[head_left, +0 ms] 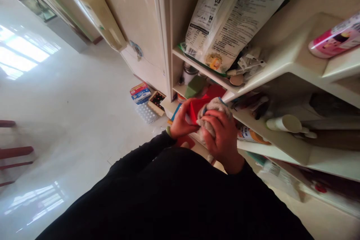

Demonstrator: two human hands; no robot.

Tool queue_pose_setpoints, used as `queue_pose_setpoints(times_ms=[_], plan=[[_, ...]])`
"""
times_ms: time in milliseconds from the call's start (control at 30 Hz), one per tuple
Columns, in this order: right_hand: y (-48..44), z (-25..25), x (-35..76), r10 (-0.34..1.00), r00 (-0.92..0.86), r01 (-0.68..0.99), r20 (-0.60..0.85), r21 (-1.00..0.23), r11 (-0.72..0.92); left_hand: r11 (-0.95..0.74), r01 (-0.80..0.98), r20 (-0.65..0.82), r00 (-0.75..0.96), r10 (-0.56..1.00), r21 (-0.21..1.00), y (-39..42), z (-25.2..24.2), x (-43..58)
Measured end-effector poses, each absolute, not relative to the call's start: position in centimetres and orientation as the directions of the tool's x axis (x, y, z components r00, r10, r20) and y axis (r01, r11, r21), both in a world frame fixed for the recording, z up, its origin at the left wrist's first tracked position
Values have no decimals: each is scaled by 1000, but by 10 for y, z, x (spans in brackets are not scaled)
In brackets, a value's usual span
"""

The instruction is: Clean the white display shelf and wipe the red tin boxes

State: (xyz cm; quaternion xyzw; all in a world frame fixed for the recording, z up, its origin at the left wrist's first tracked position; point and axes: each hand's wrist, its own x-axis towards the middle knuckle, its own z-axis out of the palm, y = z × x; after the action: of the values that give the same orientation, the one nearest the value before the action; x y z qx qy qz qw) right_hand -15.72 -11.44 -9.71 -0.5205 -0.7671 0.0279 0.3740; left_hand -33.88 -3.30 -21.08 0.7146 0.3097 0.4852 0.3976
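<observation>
My left hand (181, 122) is closed around the side of a red box-like object (196, 108), its exact kind unclear. In my right hand (222, 138) a crumpled greyish cloth (215, 107) is bunched, pressed against the right side of the red object. Both hands are close together in front of the open shelves. Just beyond them, a green block-shaped item (195, 85) sits on a shelf beside another red thing (215, 92). Part of the red object is hidden by the cloth and my fingers.
Large printed plastic packages (222, 26) stand on the upper shelf. A pink can (336, 39) lies at the right, and a white cup (284, 123) rests lower down. On the floor are a red-and-blue box (140, 93), a blister pack (146, 113) and a small open box (157, 102).
</observation>
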Motion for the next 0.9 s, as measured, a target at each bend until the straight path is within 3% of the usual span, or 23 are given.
queue_pose_setpoints(times_ms=[233, 333, 400, 467, 700, 900], plan=[[-136, -110, -122, 844, -250, 750, 474, -457, 478, -593, 77, 542, 327, 774, 801, -28, -219, -353], [-139, -133, -90, 921, 12, 730, 388, -633, 257, -549, 75, 504, 308, 807, 833, -26, -222, -363], [-136, -143, -78, 927, 218, 605, 306, -788, 118, -510, 53, 474, 298, 829, 858, -26, -223, -367], [-131, -145, -80, 920, 292, 482, 261, -871, 94, -495, 18, 466, 309, 829, 869, -26, -222, -368], [-110, -126, -140, 985, -41, 475, 170, -863, 169, -502, -2, 465, 382, 799, 865, -33, -229, -366], [-83, -141, -142, 981, 119, 496, 152, -865, 74, -567, 31, 500, 435, 749, 823, -38, -229, -377]])
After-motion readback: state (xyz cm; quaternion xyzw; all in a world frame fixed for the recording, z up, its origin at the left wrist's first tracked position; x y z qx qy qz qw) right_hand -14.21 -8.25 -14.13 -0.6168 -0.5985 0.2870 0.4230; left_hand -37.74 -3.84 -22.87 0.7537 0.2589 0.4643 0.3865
